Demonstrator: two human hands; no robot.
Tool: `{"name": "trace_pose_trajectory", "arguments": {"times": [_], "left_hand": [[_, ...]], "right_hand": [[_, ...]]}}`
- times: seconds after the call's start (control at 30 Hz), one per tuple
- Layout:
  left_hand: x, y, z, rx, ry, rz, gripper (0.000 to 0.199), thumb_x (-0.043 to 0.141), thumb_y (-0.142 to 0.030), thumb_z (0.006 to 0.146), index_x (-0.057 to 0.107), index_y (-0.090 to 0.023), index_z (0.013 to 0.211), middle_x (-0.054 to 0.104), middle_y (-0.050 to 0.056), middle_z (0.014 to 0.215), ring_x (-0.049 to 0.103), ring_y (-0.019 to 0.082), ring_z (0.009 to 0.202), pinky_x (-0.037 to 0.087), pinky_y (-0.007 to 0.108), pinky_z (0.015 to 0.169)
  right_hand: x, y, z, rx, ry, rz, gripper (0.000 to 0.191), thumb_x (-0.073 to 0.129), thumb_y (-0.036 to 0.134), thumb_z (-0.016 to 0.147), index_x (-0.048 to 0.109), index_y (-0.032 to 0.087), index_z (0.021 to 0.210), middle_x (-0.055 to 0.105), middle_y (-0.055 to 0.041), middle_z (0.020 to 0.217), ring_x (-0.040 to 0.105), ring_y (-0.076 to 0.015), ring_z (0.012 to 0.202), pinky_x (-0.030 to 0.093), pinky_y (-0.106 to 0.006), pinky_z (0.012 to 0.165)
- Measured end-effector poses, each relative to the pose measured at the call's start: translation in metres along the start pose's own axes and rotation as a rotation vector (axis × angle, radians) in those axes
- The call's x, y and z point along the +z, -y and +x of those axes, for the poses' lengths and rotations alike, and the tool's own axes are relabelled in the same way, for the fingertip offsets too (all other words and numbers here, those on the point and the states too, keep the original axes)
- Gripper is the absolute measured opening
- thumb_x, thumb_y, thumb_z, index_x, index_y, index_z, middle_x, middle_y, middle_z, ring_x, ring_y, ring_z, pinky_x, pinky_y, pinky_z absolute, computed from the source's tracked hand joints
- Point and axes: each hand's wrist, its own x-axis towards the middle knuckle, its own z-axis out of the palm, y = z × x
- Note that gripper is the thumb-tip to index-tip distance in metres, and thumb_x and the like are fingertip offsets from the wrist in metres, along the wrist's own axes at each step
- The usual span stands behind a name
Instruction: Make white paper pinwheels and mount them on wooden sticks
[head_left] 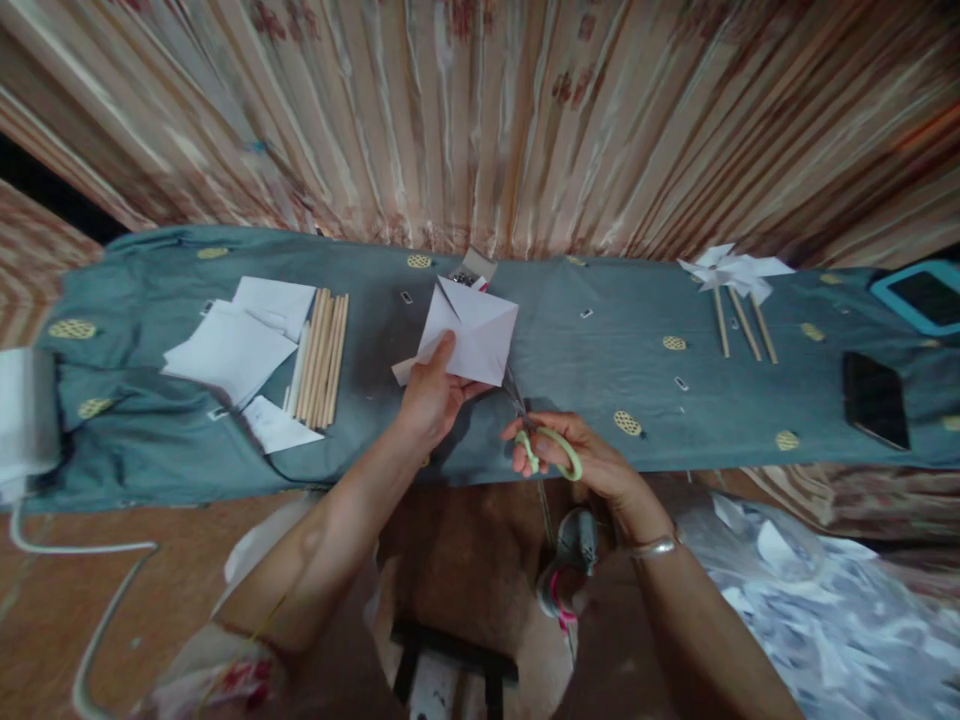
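A white square sheet of paper (480, 325) with diagonal creases is held over the middle of the table. My left hand (439, 395) grips it at the lower left, thumb on top and fingers beneath. Near the top left corner a slit shows. My right hand (566, 450) has its fingers in the pale green handles of the scissors (557, 452), whose blades point up at the paper's lower right corner. Whether the blades are around the paper edge is too small to tell. Just behind the paper sits a small open box (477, 268) of tiny dark items.
White sheets (232, 350) and a row of wooden sticks (322, 358) lie at left. Paper pinwheels (731, 270) on sticks are at right, near a black phone (875, 400) and a blue-framed device (922, 297). A white appliance (28, 420) stands at the left edge.
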Motion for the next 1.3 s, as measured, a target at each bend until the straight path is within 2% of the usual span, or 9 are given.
{"name": "trace_pose_trajectory", "arguments": {"times": [0.2,0.37,0.67,1.03,1.3], "left_hand": [[0.0023,0.0024,-0.0033,-0.017,0.034,0.013,0.032,0.056,-0.035,0.092,0.059,-0.012,0.114,0.074,0.011,0.092,0.072,0.022,0.080,0.059,0.038,0.078],[0.0019,0.0046,-0.0031,-0.006,0.041,0.017,0.026,0.050,-0.031,0.095,0.059,-0.013,0.111,0.074,0.009,0.087,0.072,0.021,0.083,0.059,0.037,0.080],[0.0029,0.0093,-0.0022,0.015,0.016,-0.068,0.014,0.061,-0.026,0.089,0.059,-0.015,0.096,0.071,0.002,0.076,0.070,0.016,0.069,0.059,0.034,0.078],[0.0054,0.0087,-0.0041,0.000,-0.006,-0.068,0.010,0.059,-0.025,0.089,0.060,-0.015,0.091,0.070,0.000,0.072,0.066,0.013,0.062,0.058,0.030,0.074],[0.0047,0.0090,-0.0040,0.000,-0.013,-0.034,0.014,0.061,-0.027,0.088,0.060,-0.015,0.095,0.069,0.002,0.074,0.069,0.017,0.071,0.058,0.035,0.079]], "right_hand": [[0.0028,0.0024,0.0031,0.050,-0.002,-0.030,0.058,0.074,0.066,0.064,0.065,0.015,0.090,0.064,0.0000,0.066,0.056,-0.0091,0.056,0.043,-0.020,0.051],[0.0048,0.0026,0.0039,0.069,-0.028,-0.015,0.058,0.076,0.066,0.062,0.065,0.015,0.089,0.064,0.0008,0.064,0.055,-0.0081,0.054,0.043,-0.020,0.050],[0.0050,0.0004,0.0055,0.050,-0.028,0.020,0.053,0.077,0.062,0.063,0.065,0.016,0.086,0.063,0.0019,0.063,0.055,-0.0069,0.052,0.043,-0.019,0.049],[0.0081,0.0050,0.0059,0.065,-0.033,0.016,0.053,0.079,0.062,0.060,0.064,0.016,0.082,0.062,0.0029,0.062,0.054,-0.0061,0.052,0.041,-0.017,0.047],[0.0078,0.0036,0.0050,0.065,-0.042,0.013,0.055,0.078,0.064,0.060,0.065,0.016,0.084,0.063,0.0023,0.063,0.055,-0.0065,0.053,0.043,-0.018,0.049]]}}
